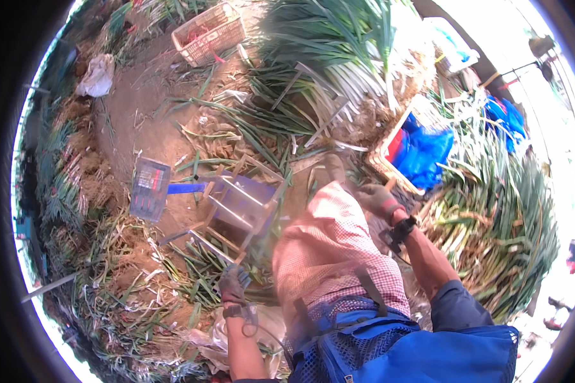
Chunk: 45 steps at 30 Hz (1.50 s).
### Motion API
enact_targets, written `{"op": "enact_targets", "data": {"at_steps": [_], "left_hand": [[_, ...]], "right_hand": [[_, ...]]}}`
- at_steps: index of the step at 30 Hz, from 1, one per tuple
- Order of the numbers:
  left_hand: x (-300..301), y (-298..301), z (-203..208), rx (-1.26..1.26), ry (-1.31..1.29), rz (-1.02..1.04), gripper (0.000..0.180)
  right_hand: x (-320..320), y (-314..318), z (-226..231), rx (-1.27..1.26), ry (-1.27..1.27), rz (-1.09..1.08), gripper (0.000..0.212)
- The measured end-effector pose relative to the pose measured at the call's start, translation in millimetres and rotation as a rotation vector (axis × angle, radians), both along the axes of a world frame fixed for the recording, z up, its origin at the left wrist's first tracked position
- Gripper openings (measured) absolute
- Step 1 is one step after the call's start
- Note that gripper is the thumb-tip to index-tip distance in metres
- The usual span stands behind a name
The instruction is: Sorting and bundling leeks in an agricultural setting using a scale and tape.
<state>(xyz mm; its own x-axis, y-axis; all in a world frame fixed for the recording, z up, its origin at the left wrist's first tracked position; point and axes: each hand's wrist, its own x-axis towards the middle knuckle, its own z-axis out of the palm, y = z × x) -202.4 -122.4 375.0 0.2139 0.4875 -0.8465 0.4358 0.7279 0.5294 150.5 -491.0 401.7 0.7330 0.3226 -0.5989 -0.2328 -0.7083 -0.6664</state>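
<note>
My left hand [232, 285], in a grey glove, has its fingers closed at the leg end of a small wooden-framed stool [244, 203]. The stool is tipped on its side, its legs and crossbars showing. My right hand [378, 199], also gloved, is curled beside my knee. A short piece of a wooden handle [390, 184] sticks out of it; the rest is hidden. Just beyond the right hand stands a tan plastic crate [378, 155] with a blue plastic bag [426, 153] in it.
Long green onions [338, 45] are heaped ahead, with another pile [498, 223] at my right. Loose stalks and trimmings [140, 274] cover the ground at left. A grey slatted panel [149, 189] with a blue bar lies by the stool. Another crate [209, 33] stands farther off.
</note>
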Motion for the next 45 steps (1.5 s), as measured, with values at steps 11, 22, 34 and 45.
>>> {"op": "enact_targets", "data": {"at_steps": [11,22,34,45], "left_hand": [[106,10,-120,0.103,0.236,0.235,0.031],[156,-4,-235,1.262,0.378,-0.669,0.041],[174,-40,-255,0.938,-0.261,0.389,0.038],[166,-14,-260,0.848,-0.177,0.287,0.024]], "right_hand": [[376,114,-219,-0.44,-0.265,0.283,0.041],[505,198,-405,-0.77,-0.61,0.592,0.039],[572,177,-345,-0.6,-1.182,0.73,0.021],[342,228,-257,0.062,-1.051,0.636,0.022]]}}
